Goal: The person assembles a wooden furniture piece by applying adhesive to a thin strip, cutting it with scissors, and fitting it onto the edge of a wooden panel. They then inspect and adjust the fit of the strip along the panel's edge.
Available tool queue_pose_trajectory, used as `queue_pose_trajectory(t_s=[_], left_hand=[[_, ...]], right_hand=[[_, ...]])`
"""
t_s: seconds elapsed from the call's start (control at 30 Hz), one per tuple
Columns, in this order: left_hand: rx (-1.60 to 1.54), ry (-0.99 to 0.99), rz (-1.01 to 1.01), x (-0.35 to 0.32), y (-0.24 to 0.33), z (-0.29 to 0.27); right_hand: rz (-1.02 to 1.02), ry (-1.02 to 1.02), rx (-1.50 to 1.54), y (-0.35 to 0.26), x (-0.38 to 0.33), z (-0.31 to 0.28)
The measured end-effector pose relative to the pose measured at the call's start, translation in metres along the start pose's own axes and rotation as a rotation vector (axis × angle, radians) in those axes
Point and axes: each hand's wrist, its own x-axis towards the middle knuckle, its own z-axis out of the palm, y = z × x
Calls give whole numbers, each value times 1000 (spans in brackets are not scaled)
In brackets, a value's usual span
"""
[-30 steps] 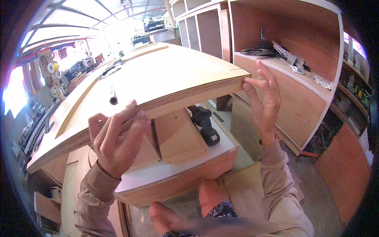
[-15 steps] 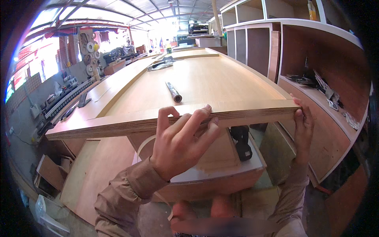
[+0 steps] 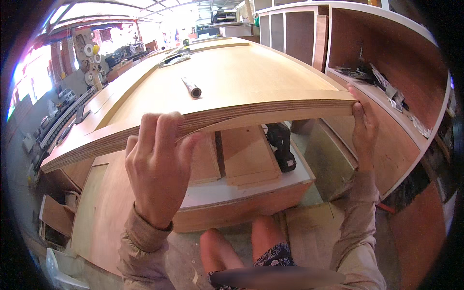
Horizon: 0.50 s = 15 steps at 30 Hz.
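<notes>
Workshop space under a bright roof (image 3: 116,10) is forming the background, with open brown shelving (image 3: 386,50) standing along the right side. Head view, the only one supplied: a large framed wooden panel (image 3: 237,70) is occupying the middle, its layered front edge facing the person. A pale thin strip (image 3: 299,114) is running along that edge from the right corner toward the left, with bare layers showing above it. The right hand (image 3: 367,124) is gripping the corner, thumb on the front and fingers around the side. The left hand (image 3: 157,166) is bending its fingers over the edge, thumb lower and apart from them; whether it is pinching the strip cannot be told. On the panel a dark tube (image 3: 192,88) is lying loose. Below, a black power tool (image 3: 281,147) is resting on a white-topped cabinet (image 3: 208,193), beside flat wooden pieces (image 3: 249,157). In this inspector's judgement, good practice is calling for the right thumb to be keeping its end firmly seated, while the left hand is guiding the strip level with the edge, keeping it lightly taut and pressing evenly so that no bulge is forming.
</notes>
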Motion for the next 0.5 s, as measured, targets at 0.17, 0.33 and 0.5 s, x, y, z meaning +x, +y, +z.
queue_pose_trajectory(t_s=[0.17, 0.33, 0.5], left_hand=[[-182, 2, -94, -6, -7, -3], [-269, -108, -146, 6, -12, -12], [-311, -236, -196, 20, -18, -19]], right_hand=[[-573, 113, -354, -81, -21, 13], [-787, -318, -112, -131, -27, 81], [-936, -249, 21, -130, -8, 116]])
